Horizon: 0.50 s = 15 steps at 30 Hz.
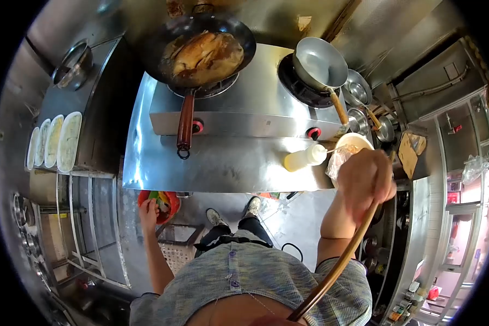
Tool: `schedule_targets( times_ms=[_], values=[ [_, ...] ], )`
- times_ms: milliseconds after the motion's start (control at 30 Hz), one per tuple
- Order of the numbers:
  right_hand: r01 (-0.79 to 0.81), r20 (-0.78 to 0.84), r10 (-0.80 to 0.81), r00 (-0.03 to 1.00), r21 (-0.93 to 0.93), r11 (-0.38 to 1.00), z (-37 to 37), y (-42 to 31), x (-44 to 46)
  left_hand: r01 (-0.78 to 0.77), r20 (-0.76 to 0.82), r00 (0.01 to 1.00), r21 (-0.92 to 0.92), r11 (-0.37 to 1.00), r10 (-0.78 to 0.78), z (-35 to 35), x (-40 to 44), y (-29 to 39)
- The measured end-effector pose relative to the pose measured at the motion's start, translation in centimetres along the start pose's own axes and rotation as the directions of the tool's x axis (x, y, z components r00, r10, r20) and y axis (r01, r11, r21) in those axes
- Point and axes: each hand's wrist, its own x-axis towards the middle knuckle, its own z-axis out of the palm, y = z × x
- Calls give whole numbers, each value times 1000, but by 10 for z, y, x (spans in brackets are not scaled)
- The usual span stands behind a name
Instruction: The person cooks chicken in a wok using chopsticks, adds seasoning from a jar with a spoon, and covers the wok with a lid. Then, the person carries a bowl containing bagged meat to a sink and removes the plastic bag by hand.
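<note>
My right hand (365, 182) is closed around a long wooden handle (337, 262) that runs back toward my body. The tool's working end is hidden by the hand, so its kind does not show. Just beyond the hand stand a pale bowl (355, 141) with a plastic bag (339, 162) and a squeeze bottle (305, 158) of yellowish liquid. Low on the left, my left hand (149, 211) is at the rim of a red bin (174, 202) with green, yellow and white things inside. Its fingers look bent together; whether they hold anything is unclear.
A dark wok (244, 46) on the left burner holds a large browned piece of food (206, 54); its wooden handle points toward me. A grey pan (320, 60) sits on the right burner. Several white trays (69, 142) stand at left. A perforated stool (174, 255) is near my legs.
</note>
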Motion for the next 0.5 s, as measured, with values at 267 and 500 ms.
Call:
schedule_targets(
  times_ms=[267, 500],
  values=[
    [-558, -797, -461, 390, -603, 570, -148, -84, -98, 146, -142, 979, -7, 989, -145, 19, -39, -4],
    [-840, -738, -414, 532, -522, -149, -256, -79, -140, 98, -206, 973, -49, 994, -106, 56, -74, 12]
  ],
)
